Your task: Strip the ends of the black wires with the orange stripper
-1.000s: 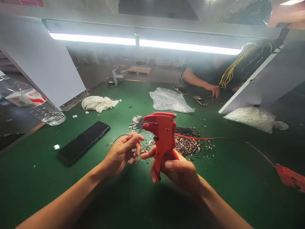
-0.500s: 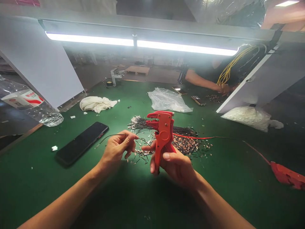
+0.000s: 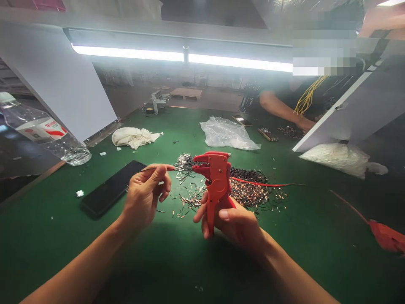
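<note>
My left hand (image 3: 144,196) pinches a thin dark wire (image 3: 181,169) between thumb and fingertips. The wire's far end points right, close to the jaws of a red wire stripper (image 3: 218,179); whether it touches them I cannot tell. My right hand (image 3: 236,219) is wrapped around the stripper's handles and holds it upright, jaws facing left and apart. Behind the tool lies a bundle of black wires (image 3: 248,173) with shiny metal ends. Loose cut scraps with copper bits (image 3: 249,193) are heaped in front of it, partly hidden by the stripper.
A black phone (image 3: 109,192) lies left of my hands. Around the green table (image 3: 177,261) are a water bottle (image 3: 47,131), white cloth (image 3: 134,137), clear plastic bag (image 3: 226,133), filled bag (image 3: 337,158) and red object (image 3: 387,236). A co-worker's arm (image 3: 281,109) reaches in at the far right.
My left hand has moved left and slightly up with the wire, which now lies straighter toward the stripper's jaws. The stripper stays nearly in place in my right hand. The view has shifted slightly.
</note>
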`<state>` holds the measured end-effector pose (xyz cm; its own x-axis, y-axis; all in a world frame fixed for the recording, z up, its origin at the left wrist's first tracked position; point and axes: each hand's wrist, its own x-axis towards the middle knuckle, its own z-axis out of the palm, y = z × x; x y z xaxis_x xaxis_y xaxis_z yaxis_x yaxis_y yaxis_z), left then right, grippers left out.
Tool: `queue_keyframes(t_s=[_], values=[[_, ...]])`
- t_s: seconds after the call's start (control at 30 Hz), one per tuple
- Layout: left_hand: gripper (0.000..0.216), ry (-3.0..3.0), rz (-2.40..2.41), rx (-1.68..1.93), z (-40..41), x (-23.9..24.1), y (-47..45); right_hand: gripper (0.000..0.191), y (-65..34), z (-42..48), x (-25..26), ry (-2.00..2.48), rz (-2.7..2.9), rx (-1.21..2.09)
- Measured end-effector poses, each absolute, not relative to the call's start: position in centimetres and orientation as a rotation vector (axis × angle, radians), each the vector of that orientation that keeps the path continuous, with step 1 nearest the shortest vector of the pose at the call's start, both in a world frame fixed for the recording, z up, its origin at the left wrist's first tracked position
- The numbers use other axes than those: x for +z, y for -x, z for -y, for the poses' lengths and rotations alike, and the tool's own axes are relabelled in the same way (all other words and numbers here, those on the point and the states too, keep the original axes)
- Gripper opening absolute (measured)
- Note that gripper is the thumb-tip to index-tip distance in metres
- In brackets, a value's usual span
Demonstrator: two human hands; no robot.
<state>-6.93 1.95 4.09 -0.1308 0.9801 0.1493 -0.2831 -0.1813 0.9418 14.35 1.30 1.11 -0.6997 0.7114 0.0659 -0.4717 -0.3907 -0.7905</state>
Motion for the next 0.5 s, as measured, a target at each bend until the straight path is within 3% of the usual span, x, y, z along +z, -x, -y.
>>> queue_keyframes(t_s=[0.5], values=[[0.030,-0.923,-0.918,1.525,-2.12,4.11,7.04,0.040,-14.08,-0.75,0.42,0.283,1.072,2.257]])
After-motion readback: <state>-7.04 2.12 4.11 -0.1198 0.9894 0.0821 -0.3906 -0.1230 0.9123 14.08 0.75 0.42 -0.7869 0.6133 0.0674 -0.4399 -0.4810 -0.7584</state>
